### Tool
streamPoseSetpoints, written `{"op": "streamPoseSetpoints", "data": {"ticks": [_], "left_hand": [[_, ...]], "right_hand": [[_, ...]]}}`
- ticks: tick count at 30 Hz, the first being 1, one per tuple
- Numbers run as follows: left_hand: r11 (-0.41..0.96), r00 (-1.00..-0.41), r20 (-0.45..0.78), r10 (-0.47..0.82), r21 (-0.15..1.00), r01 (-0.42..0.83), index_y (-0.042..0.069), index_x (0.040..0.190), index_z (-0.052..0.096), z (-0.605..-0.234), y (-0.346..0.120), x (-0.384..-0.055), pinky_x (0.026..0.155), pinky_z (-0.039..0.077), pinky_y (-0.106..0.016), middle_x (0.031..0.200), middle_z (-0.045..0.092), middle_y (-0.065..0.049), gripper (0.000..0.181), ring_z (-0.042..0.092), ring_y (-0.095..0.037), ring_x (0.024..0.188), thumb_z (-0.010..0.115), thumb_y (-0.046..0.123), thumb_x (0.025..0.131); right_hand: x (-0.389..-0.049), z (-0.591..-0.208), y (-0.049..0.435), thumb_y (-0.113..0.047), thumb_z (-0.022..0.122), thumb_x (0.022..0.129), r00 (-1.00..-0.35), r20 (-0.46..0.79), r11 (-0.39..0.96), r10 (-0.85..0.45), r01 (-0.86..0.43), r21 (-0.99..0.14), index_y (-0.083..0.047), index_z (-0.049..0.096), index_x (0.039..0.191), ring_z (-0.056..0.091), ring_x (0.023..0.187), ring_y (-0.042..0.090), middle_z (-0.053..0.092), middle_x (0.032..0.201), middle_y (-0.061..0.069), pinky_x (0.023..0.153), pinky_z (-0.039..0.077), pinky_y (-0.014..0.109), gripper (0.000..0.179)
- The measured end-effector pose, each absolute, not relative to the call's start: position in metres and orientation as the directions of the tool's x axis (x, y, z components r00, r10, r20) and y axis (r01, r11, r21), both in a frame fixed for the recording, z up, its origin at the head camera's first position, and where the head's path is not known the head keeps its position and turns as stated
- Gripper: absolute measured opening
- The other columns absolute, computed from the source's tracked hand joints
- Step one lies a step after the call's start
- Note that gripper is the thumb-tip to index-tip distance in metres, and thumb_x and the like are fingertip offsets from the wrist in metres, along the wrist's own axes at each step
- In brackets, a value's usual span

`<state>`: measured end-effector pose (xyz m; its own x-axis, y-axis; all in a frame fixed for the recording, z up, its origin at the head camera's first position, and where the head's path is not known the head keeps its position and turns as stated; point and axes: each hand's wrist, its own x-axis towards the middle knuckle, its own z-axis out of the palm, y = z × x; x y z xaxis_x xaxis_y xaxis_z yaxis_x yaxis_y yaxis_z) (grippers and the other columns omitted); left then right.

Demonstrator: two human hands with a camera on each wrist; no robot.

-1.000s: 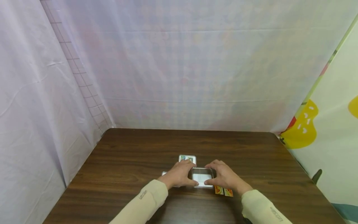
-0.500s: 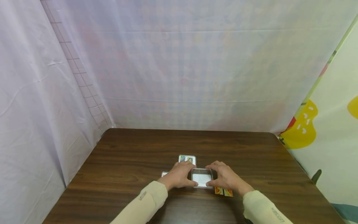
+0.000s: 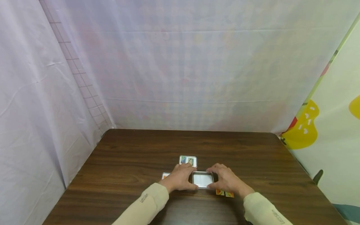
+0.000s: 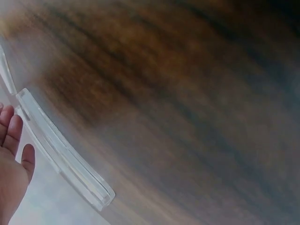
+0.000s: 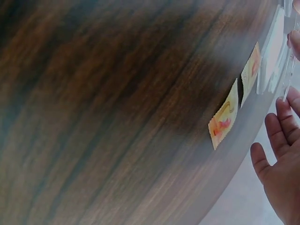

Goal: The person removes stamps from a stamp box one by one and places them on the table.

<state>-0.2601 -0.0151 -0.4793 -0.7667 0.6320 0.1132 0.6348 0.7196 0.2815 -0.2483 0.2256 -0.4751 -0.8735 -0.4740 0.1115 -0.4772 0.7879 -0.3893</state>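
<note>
In the head view, a clear plastic lid (image 3: 203,172) is held level over a white-bottomed display case (image 3: 203,180). My left hand (image 3: 182,177) grips its left corners between thumb and fingers. My right hand (image 3: 226,178) grips the right corners the same way; the right wrist view shows fingertips on the lid's thin edge (image 5: 288,84), a little apart from the white case (image 5: 273,56). Two orange-yellow stamps with perforated edges, one (image 3: 220,192) beside the other (image 3: 229,194), lie partly under my right hand. Whether the lid touches the case is hard to tell.
A clear case with two stamps (image 3: 188,160) lies behind my left hand. Another case (image 3: 165,175) is mostly hidden under the left wrist; the left wrist view shows a clear case (image 4: 65,150) beside that hand. The brown wooden table (image 3: 126,150) ends at a white curtain (image 3: 182,78).
The lid has come down slightly toward the white-bottomed case, with both hands moving slightly along. The stamps and other cases stay put.
</note>
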Motion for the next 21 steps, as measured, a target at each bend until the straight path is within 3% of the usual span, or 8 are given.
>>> {"op": "streamPoseSetpoints", "data": {"ticks": [9,16,21], "left_hand": [[0.735,-0.774,0.093,0.626,0.261,0.626,0.017,0.123,0.064,-0.4841,-0.0123,-0.2611,0.095,0.039,-0.035,0.112,0.059,0.006,0.061,0.054,-0.012,0.103,0.078,0.053,0.076],[0.756,-0.785,0.072,0.616,0.224,0.614,0.017,0.127,0.063,-0.4869,-0.0103,-0.2597,0.1,0.037,-0.038,0.123,0.059,0.002,0.065,0.053,-0.018,0.116,0.077,0.056,0.077],[0.755,-0.781,0.074,0.62,0.216,0.619,0.016,0.127,0.063,-0.486,-0.01,-0.2589,0.098,0.039,-0.037,0.119,0.058,0.003,0.065,0.053,-0.017,0.112,0.077,0.055,0.077]], "right_hand": [[-0.2479,-0.4789,0.227,-0.04,0.088,0.07,-0.855,0.133,0.781,-0.502,-0.514,-0.354,-0.007,0.068,0.119,0.057,0.105,0.03,0.061,0.111,0.005,0.089,0.044,0.057,0.062],[-0.2482,-0.482,0.2259,-0.039,0.089,0.069,-0.857,0.119,0.785,-0.502,-0.509,-0.355,-0.006,0.068,0.119,0.057,0.105,0.03,0.061,0.11,0.006,0.089,0.044,0.057,0.062],[-0.2482,-0.4831,0.2256,-0.039,0.089,0.069,-0.86,0.116,0.788,-0.497,-0.504,-0.354,-0.006,0.068,0.118,0.057,0.105,0.03,0.061,0.11,0.006,0.089,0.043,0.058,0.063]]}}
